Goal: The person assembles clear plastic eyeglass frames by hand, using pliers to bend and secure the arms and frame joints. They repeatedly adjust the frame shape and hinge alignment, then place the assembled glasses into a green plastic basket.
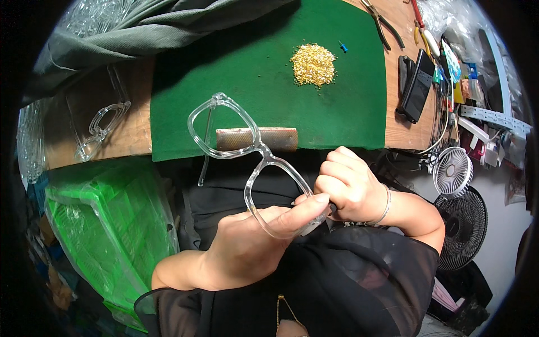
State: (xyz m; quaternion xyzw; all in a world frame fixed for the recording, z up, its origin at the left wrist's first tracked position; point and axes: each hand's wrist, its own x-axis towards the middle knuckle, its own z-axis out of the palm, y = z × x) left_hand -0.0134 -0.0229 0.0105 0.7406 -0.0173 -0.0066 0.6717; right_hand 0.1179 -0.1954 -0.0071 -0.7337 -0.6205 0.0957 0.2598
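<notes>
A clear plastic eyeglasses frame (264, 149) is held tilted in front of the table edge. My left hand (247, 238) grips its near end, thumb laid along the rim and pointing right. One temple arm hangs down from the far end. My right hand (351, 182) is closed in a fist close against my left thumb, at the near end of the frame. A small dark tip shows between the hands; what the right fist holds is mostly hidden. Beyond the frame, a brown textured half-round block (275, 139) sits at the table's front edge.
A green mat (224, 73) bears a heap of tiny gold pieces (313, 64) and a blue push pin (343, 47). Pliers (387, 25) and a phone (418, 87) lie right. Another clear eyeglasses frame (104, 124) lies left, near grey cloth (157, 39). A green crate (106, 224) stands below.
</notes>
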